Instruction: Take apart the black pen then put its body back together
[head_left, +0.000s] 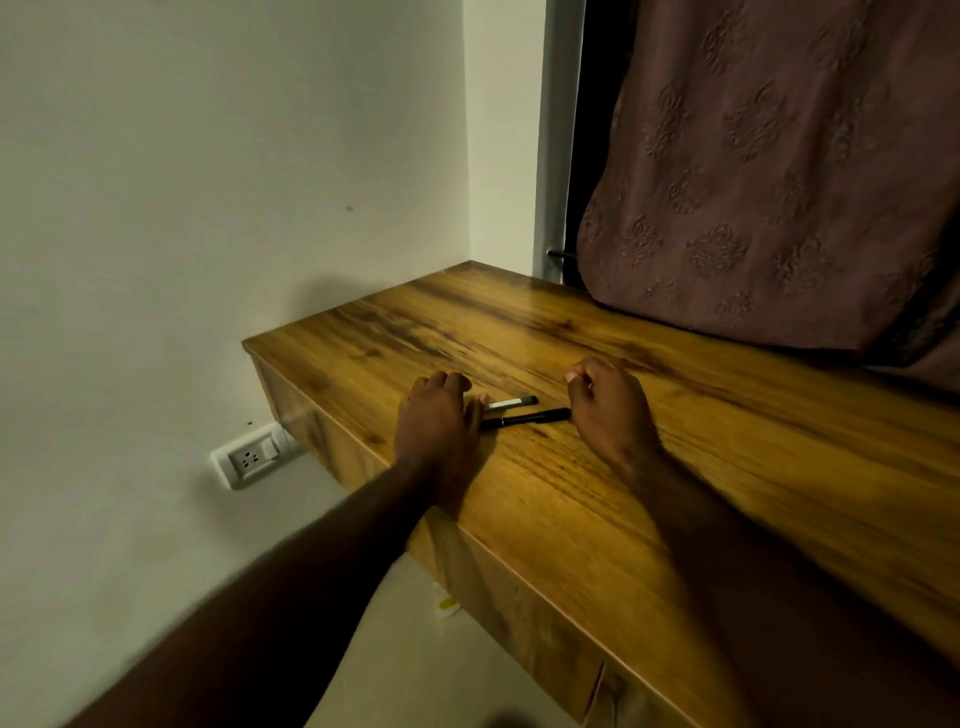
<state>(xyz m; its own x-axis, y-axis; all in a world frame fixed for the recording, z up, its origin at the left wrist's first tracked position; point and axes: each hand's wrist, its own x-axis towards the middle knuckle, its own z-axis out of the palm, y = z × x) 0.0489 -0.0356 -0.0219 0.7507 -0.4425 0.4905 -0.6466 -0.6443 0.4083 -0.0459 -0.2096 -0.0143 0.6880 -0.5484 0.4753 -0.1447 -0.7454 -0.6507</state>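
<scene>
From the head camera, both bare forearms reach forward over a wooden table (649, 467) set into a corner of a pale wall. The left hand (439, 423) lies palm down, fingers loosely spread and flat toward the wood, gripping nothing that can be seen. Its fingertips hide the near ends of two slim pieces that lie just to its right. The right hand (608, 410) is curled into a loose fist with the thumb tucked against the fingers; whether anything sits inside it cannot be told.

Between the two hands lies the black pen (530, 417), a dark barrel resting flat on the table, its far end close to the right hand's knuckles and its other end reaching the left hand's fingers. Just beyond it, slightly farther from the person, lies a silver-and-black piece (511, 402), roughly parallel to the pen and close beside it; whether the two touch is unclear.

Behind the right hand, a brown patterned curtain (769, 182) hangs down onto the back of the table. Below and left of the left hand, a white wall socket (252, 457) sits on the wall under the table's edge.
</scene>
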